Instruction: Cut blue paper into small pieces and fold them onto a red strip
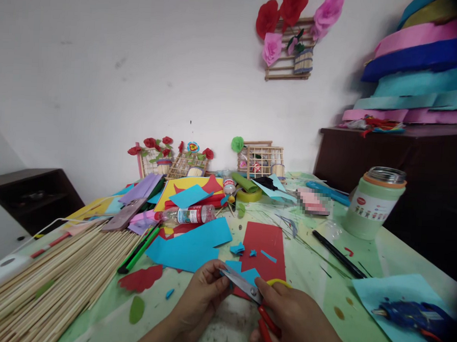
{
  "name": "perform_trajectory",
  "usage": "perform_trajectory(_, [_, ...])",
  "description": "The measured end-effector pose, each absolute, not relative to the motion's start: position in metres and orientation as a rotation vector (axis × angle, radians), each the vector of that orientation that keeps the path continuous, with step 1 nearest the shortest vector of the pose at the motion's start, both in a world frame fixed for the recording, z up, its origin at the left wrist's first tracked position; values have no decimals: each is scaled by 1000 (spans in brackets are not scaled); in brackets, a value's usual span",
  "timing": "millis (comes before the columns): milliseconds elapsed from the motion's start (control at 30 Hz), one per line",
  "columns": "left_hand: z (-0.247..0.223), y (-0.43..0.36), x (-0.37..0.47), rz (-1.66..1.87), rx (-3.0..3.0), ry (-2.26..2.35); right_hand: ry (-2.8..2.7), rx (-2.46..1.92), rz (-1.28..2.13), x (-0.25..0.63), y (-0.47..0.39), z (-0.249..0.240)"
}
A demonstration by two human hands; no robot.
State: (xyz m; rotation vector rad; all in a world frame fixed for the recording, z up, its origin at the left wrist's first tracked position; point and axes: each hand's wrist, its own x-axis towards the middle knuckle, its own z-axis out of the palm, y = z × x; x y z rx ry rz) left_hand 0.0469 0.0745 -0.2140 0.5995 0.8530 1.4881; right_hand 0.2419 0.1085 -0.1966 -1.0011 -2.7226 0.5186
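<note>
One scissors [251, 289], one plastic bottle [186, 215], one jar [373, 203], perhaps two glue guns [416, 313].

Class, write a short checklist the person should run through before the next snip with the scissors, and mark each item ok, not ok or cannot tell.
1. Scissors gripped by the right hand: ok.
2. Blue paper pinched by the left hand: ok.
3. Left fingertips away from the blades: cannot tell, they sit very near the blade tips.
4. Paper between the blades: cannot tell, the blades look nearly shut.
5. Glue gun apart from the hands: ok, it lies on a blue sheet to the right.
6. Table free of clutter near the hands: not ok, scraps and red paper lie close.
</note>
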Motion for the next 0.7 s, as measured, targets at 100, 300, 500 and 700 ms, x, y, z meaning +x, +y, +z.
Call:
perform_trajectory(100, [-215, 75, 46, 1496, 601, 864, -2718, -985, 557, 242, 109, -197])
perform_trajectory(300, [-216, 77, 45, 1509, 643, 884, -2693, -1007, 599, 243, 109, -194])
perform_trajectory(500, [-215, 79, 43, 1512, 676, 951, -2682, -980, 580, 244, 108, -193])
perform_trajectory(700, [-213, 80, 40, 1467, 768, 998, -2681, -982, 578, 245, 108, -195])
